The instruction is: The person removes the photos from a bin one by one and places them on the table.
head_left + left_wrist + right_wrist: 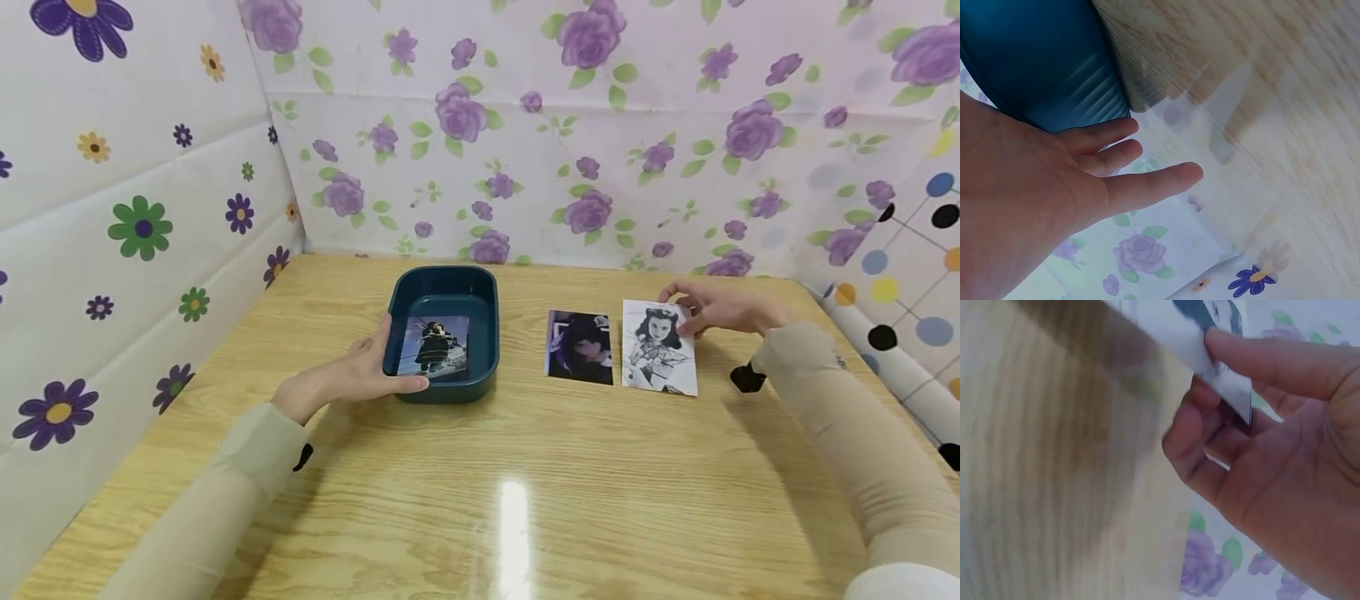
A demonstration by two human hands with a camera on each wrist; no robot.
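Note:
A dark teal rectangular box [444,393] stands on the table with a photo card [433,348] of a dark-dressed figure lying in it. My left hand [352,371] rests against its left side, thumb over the near rim; in the left wrist view the fingers [1154,186] reach out straight along the box wall [1085,87]. My right hand [723,307] pinches the right edge of a black-and-white photo card [658,354]. The right wrist view shows the thumb [1272,359] on the card's face and the fingers curled behind its corner. A darker purple photo card [579,348] lies just left of that card.
The wooden table [420,500] meets a back wall covered in purple-rose cloth [465,175]. Flower-printed cloth [142,242] hangs on the left, and dotted cloth [907,317] borders the right edge.

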